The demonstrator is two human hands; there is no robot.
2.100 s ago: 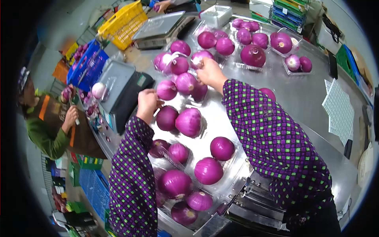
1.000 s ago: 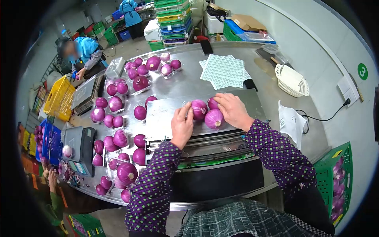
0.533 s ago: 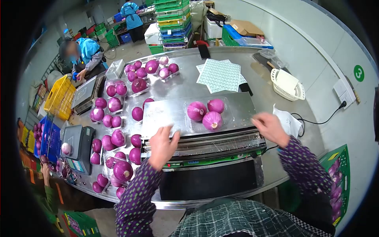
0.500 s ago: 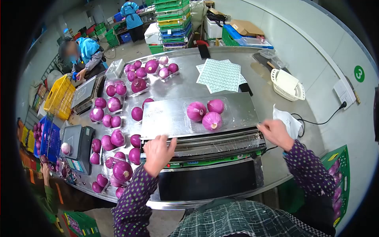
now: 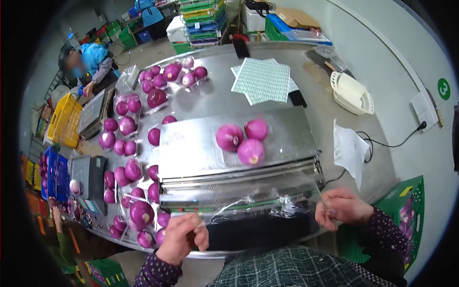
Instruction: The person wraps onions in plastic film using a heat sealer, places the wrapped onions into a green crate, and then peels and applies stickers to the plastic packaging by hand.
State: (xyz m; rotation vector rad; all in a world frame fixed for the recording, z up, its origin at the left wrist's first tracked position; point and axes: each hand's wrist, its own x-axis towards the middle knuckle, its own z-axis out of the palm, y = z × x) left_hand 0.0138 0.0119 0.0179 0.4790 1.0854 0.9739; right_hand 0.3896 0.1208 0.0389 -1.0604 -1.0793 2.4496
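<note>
Clear plastic film (image 5: pixel 260 200) stretches between my two hands above the front of the wrapping machine (image 5: pixel 296 170). My left hand (image 5: pixel 181 237) is closed on the film's left corner, past the machine's front left. At the right, my right hand (image 5: pixel 343 209) pinches the other corner. The sheet runs back from my hands to the roller area and is crinkled along its front edge. Behind it, a clear tray with three red onions (image 5: pixel 229 137) sits on the machine's metal plate (image 5: pixel 186 138).
Trays of red onions (image 5: pixel 142 214) crowd the table's left side, beside a scale (image 5: pixel 88 179). Sheets of labels (image 5: pixel 263 81) lie at the back. A white basket (image 5: pixel 351 93) and white paper (image 5: pixel 349 148) are at the right. A co-worker in blue (image 5: pixel 95 57) is at the far left.
Both hands have come toward me from the machine's front edge, drawing the film out over its front. The camera view has shifted slightly. The tray of onions stays on the plate.
</note>
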